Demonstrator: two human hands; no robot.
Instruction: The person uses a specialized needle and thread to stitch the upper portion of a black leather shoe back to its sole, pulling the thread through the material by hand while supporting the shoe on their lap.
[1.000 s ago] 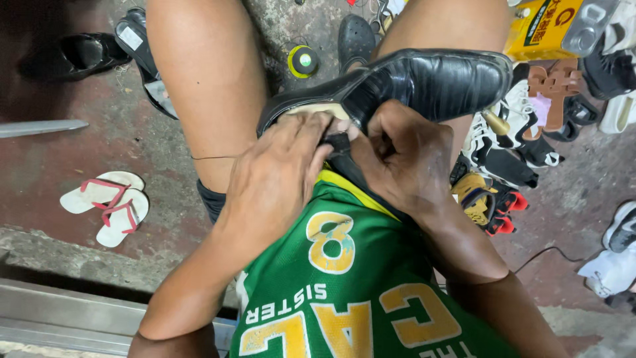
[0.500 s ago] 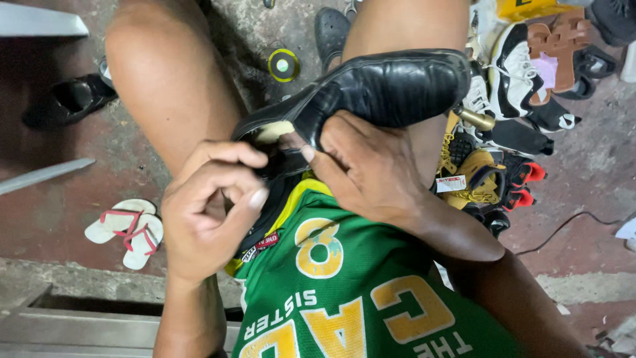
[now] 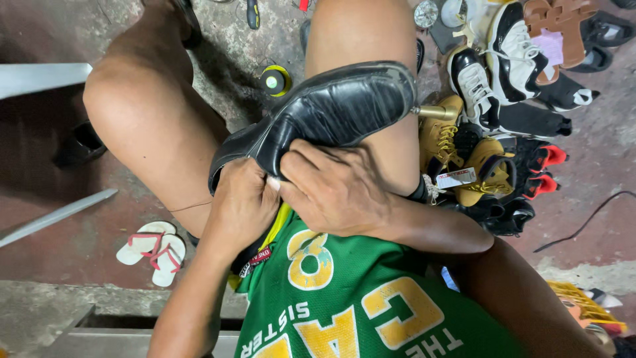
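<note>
Currently the black leather shoe [image 3: 331, 116] lies across the lap, sole edge toward the body, toe over the right thigh. The right hand [image 3: 338, 189] clamps the upper near the heel, its grip pressed tight on the leather. The left hand [image 3: 242, 202] is curled against the heel end with its fingertips hidden, so whether its grip pinches anything cannot be told. To do this step well, the shoe should probably be kept braced against the thigh, the right hand holding it from twisting while the left works at the sole seam in short, controlled motions. A pile of sneakers [image 3: 503, 86] and a pair of flip-flops [image 3: 151, 246] lie on the floor.
</note>
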